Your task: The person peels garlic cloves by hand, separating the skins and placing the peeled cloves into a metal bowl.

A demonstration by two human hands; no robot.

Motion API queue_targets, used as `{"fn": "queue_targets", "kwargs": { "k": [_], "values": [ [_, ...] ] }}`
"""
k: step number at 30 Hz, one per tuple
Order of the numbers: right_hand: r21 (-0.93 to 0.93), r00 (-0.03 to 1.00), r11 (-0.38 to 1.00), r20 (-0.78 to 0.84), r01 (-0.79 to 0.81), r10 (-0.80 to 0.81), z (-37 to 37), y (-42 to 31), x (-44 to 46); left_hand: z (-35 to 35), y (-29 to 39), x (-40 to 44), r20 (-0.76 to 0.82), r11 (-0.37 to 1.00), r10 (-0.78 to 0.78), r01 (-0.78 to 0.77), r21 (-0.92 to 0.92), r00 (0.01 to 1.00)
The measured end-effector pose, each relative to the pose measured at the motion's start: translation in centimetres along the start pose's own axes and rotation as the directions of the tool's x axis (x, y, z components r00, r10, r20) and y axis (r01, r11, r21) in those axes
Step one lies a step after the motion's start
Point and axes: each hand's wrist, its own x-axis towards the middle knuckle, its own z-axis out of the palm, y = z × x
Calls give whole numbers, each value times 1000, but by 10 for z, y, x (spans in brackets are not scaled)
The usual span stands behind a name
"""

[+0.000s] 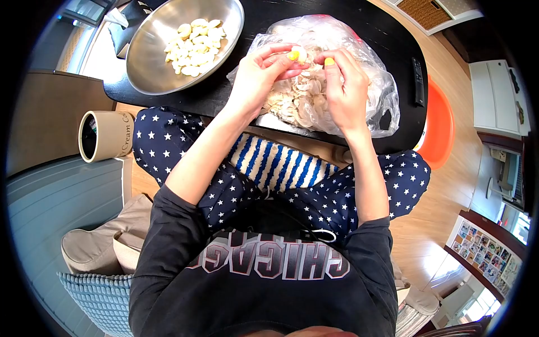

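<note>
My left hand pinches a pale garlic clove between thumb and fingertips, above the plastic bag. Close on its right, my right hand has its thumb and curled fingers drawn together; whatever lies between them is too small to make out. Beneath both hands the clear plastic bag lies spread on the table, with a heap of papery garlic skins in it. Peeled cloves sit in a wide metal bowl to the left of the bag.
The black table carries a remote control near its right edge. An orange round object shows beyond that edge. A cream bin stands at the left, and a blue-striped cloth lies between my knees.
</note>
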Motion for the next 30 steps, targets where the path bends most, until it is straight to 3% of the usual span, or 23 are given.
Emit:
{"fn": "queue_targets", "kwargs": {
  "k": [3, 6, 18, 30],
  "values": [
    [-48, 993, 992, 35, -114, 116, 0, 3, -1, -1, -2, 2, -4, 1000, 2, -2, -1, 1000],
    [48, 995, 994, 11, -96, 95, 2, -7, 1, -1, -3, 2, 4, 1000, 11, -10, -20, 1000],
    [49, 981, 980, 8, -193, 193, 7, -14, -7, 4, -2, -3, -18, 990, 73, -70, 123, 997],
    [99, 985, 980, 27, -174, 172, 8, -14, -6, 4, 1, -4, -29, 984, 92, -87, 158, 995]
  ]
}}
